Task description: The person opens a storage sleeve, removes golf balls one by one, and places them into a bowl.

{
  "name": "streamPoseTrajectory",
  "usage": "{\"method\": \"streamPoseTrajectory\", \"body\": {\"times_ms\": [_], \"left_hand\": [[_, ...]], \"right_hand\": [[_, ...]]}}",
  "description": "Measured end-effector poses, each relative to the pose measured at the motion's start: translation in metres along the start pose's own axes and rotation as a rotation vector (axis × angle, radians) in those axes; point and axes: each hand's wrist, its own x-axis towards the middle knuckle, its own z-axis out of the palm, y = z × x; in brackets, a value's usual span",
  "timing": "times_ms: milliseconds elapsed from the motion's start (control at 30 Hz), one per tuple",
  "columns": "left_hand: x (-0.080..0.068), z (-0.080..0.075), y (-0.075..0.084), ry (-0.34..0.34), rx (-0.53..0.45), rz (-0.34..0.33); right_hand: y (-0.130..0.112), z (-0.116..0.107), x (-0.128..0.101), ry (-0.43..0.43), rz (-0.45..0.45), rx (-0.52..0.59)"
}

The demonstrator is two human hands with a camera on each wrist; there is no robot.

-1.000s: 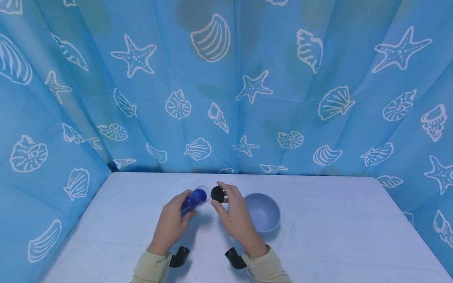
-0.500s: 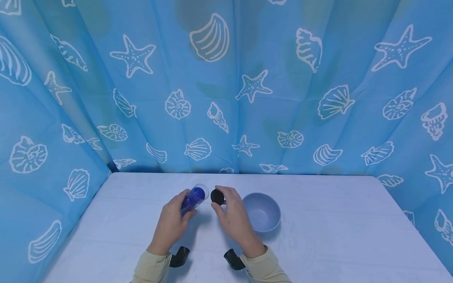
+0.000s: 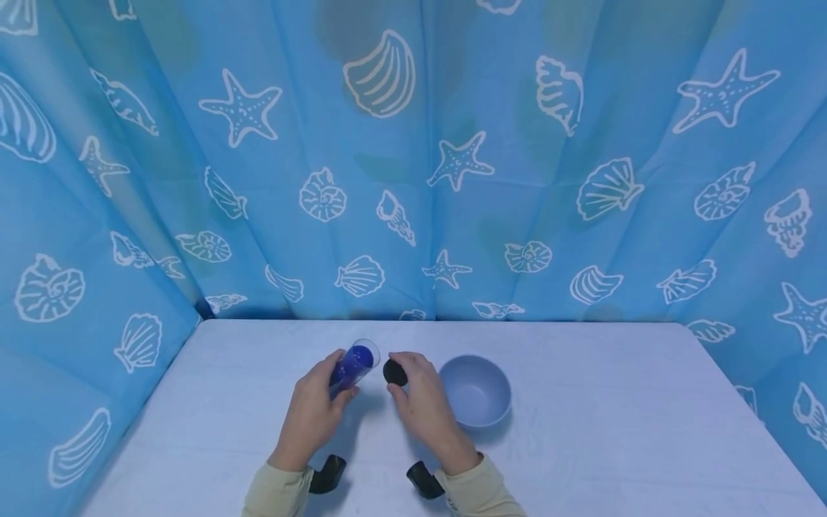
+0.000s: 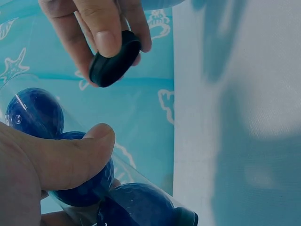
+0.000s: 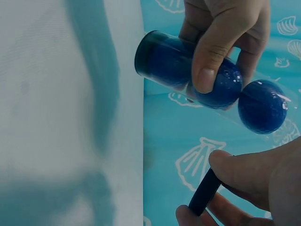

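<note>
Left hand (image 3: 314, 411): wrapped round a clear plastic tube (image 3: 352, 363), thumb (image 4: 70, 157) pressed across the wall, remaining fingers curled behind. Tube tilted up and away, open mouth toward the curtain and slightly rightward, closed dark base down by the palm; probably angled that way so the contents stay put while the mouth is uncovered. Inside, three dark blue balls (image 5: 261, 106) stacked in a row, dimpled like golf balls, the topmost sitting close to the rim.

Right hand (image 3: 423, 408): pinching a round black cap (image 3: 395, 373) between thumb and fingertips, other fingers loosely bent. Cap held edge-on just beside the tube mouth, near but apart from it, its flat face turned toward the opening; seemingly kept at the same height as the rim so the two line up. From the left wrist view, cap (image 4: 114, 59) shown as a shallow ring-walled disc gripped at the rim.

Both hands raised above the white tabletop (image 3: 614, 431), neither touching it. Pale blue bowl (image 3: 476, 391) standing upright on the tabletop just right of the right hand, nothing visible inside. Behind and on both sides, blue curtain (image 3: 452, 158) printed with white shells and starfish. Cream sleeves at the wrists, black camera mounts below them.
</note>
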Motion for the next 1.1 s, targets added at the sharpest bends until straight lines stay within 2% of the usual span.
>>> {"method": "streamPoseTrajectory", "body": {"times_ms": [200,533,867,1100], "left_hand": [[0.001,0.000,-0.002,-0.011,-0.011,-0.018],[0.002,0.002,-0.001,-0.015,-0.028,-0.028],[0.003,0.006,0.000,-0.018,-0.028,-0.006],[0.002,0.009,0.000,-0.033,-0.023,-0.027]], "right_hand": [[0.004,0.005,0.000,-0.005,-0.014,-0.008],[0.006,0.011,0.001,-0.073,0.030,-0.025],[0.014,0.017,-0.001,-0.098,0.016,-0.059],[0.018,0.024,-0.002,-0.133,0.062,-0.047]]}}
